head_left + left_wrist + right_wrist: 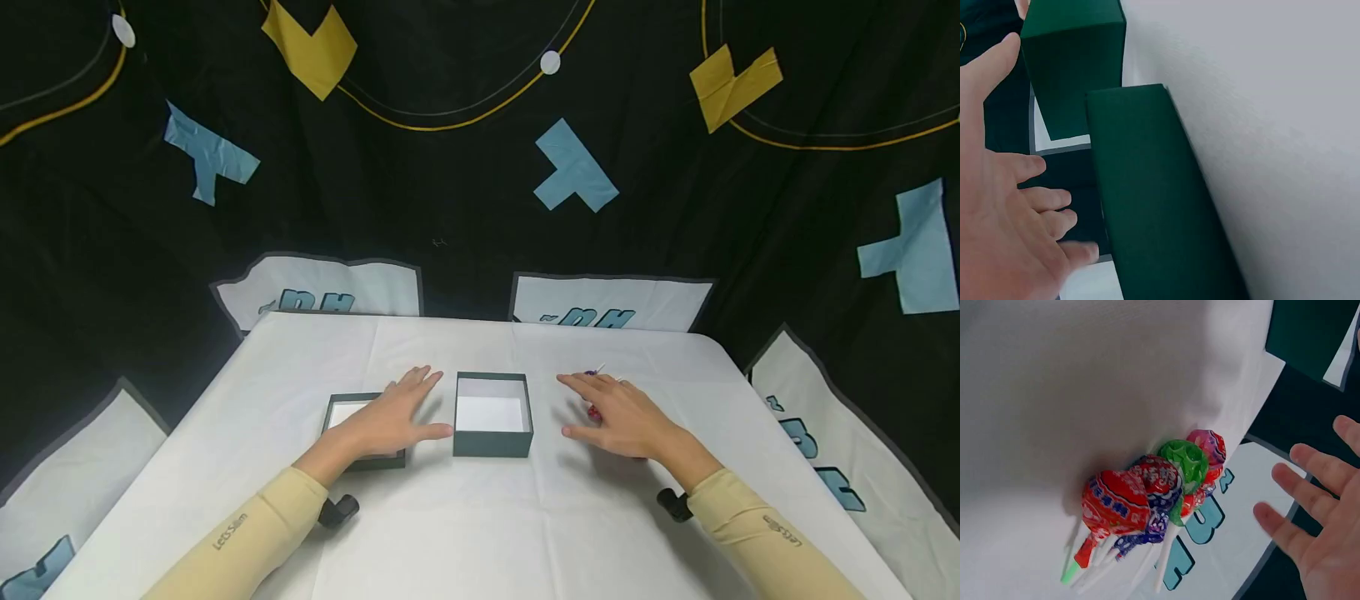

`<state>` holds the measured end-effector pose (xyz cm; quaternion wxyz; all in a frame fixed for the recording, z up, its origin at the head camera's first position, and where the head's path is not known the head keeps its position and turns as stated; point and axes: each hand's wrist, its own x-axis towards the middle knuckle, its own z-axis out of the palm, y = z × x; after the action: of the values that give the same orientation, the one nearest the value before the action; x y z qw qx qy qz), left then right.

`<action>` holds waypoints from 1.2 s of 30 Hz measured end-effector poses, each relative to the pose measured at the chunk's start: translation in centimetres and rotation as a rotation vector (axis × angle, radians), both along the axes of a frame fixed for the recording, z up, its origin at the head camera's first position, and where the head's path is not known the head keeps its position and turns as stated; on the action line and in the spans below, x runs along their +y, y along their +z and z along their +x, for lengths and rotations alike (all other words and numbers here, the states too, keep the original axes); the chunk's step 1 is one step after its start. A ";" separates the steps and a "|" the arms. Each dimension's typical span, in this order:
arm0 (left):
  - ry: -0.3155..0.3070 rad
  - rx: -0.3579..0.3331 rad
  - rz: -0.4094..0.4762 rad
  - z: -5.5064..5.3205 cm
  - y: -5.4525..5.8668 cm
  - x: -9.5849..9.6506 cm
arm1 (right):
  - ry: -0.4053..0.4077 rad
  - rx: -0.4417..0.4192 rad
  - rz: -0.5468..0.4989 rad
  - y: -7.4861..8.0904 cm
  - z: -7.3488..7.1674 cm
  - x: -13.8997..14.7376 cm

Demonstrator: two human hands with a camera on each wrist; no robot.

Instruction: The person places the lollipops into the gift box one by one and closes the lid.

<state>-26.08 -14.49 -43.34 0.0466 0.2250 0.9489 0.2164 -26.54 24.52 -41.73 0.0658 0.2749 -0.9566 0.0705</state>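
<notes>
My left hand [393, 417] is held over a shallow dark green box part [386, 462], fingers spread and thumb pointing at a deeper open box [491, 444]. That deeper box, green outside and white inside, stands between my hands. In the left wrist view, the green wall of the nearer box part [1154, 187] rises beside my fingers. On the other side my right hand [622, 421] hovers with straight fingers over several lollipops [594, 413], mostly hidden under it. The right wrist view shows them bunched on the cloth: red [1116, 503], dark red and blue, green [1185, 464] and pink wrappers on sticks.
A white cloth [435, 533] covers the table under everything. Behind the table hangs a black curtain [465, 208] with yellow and blue tape pieces. White printed panels [611, 292] show along the table's far edge and sides.
</notes>
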 end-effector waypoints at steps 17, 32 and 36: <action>-0.014 -0.122 0.275 -0.4 -0.4 1.8 | -0.003 -0.160 -0.240 -0.5 -0.4 0.4; -0.083 -0.115 0.269 -0.9 -1.1 3.0 | -0.002 -0.246 -0.460 -0.9 -1.3 1.4; -0.062 -0.110 0.250 -0.9 -1.1 3.2 | 0.002 -0.255 -0.509 -1.0 -1.5 1.9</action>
<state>-26.96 -11.27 -44.48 0.0766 0.2460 0.9031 0.3435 -28.01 26.41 -42.76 0.0119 0.2393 -0.9085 0.3425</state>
